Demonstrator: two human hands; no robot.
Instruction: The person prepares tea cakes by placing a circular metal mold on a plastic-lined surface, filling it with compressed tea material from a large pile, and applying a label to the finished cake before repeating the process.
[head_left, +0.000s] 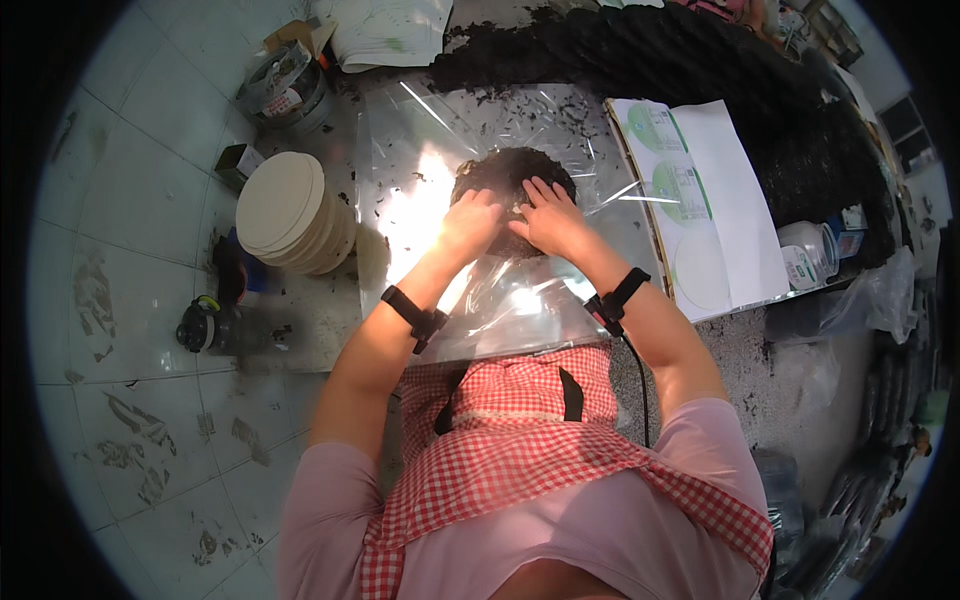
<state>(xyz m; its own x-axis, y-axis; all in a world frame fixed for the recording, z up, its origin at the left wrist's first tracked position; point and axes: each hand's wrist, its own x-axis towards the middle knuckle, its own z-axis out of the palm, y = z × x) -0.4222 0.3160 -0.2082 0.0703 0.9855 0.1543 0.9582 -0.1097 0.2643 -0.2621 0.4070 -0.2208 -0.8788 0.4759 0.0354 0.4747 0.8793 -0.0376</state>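
Observation:
A round, dark cake of what looks like dried seaweed (536, 165) lies before me on clear plastic sheets or bags (487, 315). My left hand (472, 219) rests on its near left part, the fingers bent and close together; whether they pinch anything is hidden. My right hand (553, 217) lies on the cake's right part with its fingers spread. Both hands touch the cake close to each other. Strong sunlight glares off the plastic left of the cake and near my wrists. Dark flakes are scattered over the far part of the plastic.
On the left stand a stack of pale round discs (281, 206), a clear tub (289, 86) and a bottle (202, 326). Sheets with green round labels (667, 165) lie on the right, beside a clear plastic jar (810, 255). Piled dark cakes (675, 56) line the back and right.

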